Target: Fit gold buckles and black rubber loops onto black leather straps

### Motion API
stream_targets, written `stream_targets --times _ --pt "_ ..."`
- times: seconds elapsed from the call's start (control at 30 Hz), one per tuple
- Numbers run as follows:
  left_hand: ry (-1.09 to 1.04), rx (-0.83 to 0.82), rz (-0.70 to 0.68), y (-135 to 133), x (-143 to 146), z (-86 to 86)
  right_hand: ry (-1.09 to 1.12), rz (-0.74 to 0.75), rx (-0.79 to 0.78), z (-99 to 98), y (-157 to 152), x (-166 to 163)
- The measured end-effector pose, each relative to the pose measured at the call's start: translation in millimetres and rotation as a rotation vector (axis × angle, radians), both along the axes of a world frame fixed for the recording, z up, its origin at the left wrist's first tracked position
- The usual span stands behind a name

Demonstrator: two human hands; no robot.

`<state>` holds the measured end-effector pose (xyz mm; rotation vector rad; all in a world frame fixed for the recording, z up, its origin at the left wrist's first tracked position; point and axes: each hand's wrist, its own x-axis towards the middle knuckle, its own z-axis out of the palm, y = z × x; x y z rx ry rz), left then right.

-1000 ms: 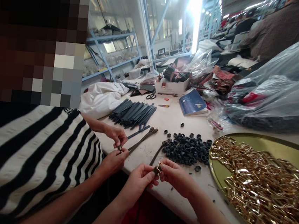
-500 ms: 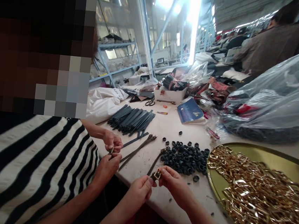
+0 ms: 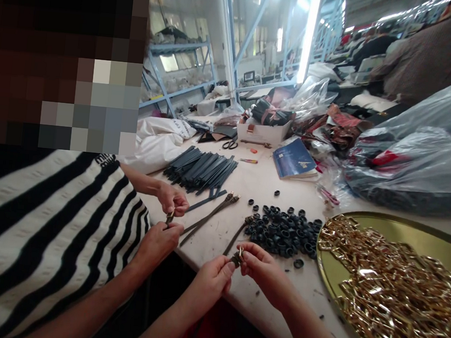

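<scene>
Near the table's front edge, my left hand [image 3: 215, 275] pinches the end of a dark strap [image 3: 236, 259] between thumb and fingers. My right hand [image 3: 260, 268] grips a small gold buckle [image 3: 240, 252] at that strap end, seen nearly edge-on. Both hands almost touch; fingers partly hide how strap and buckle join. Just beyond them, another stretch of dark strap [image 3: 236, 237] runs to the pile of small black loops [image 3: 285, 229]. A gold tray [image 3: 364, 220] heaped with gold buckles [image 3: 393, 291] stands to the right.
On the left, a co-worker in a striped top [image 3: 94, 241] holds a strap and buckle in both hands [image 3: 168, 224]. Flat black strips [image 3: 201, 169], straps with buckles [image 3: 213, 210], scissors [image 3: 230, 144], a blue booklet [image 3: 295, 160] and a plastic bag [image 3: 418, 155] lie farther back.
The gold buckle at my fingers has turned from showing its open frame to nearly edge-on. My right fingers have shifted around it. The whole view has moved slightly.
</scene>
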<state>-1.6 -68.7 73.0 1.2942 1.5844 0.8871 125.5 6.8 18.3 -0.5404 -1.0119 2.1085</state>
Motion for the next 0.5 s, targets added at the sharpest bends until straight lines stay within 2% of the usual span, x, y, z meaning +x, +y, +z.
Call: stream_targets --times 0.23,0.5 --pt "-0.008 -0.049 -0.052 -0.6 -1.3 -1.9 0.032 0.019 -0.150 0.4 -0.6 0.1" --pt "-0.078 -0.134 -0.100 -3.9 -1.7 1.7 0.019 0.052 -0.220 5.1 -2.6 0.7"
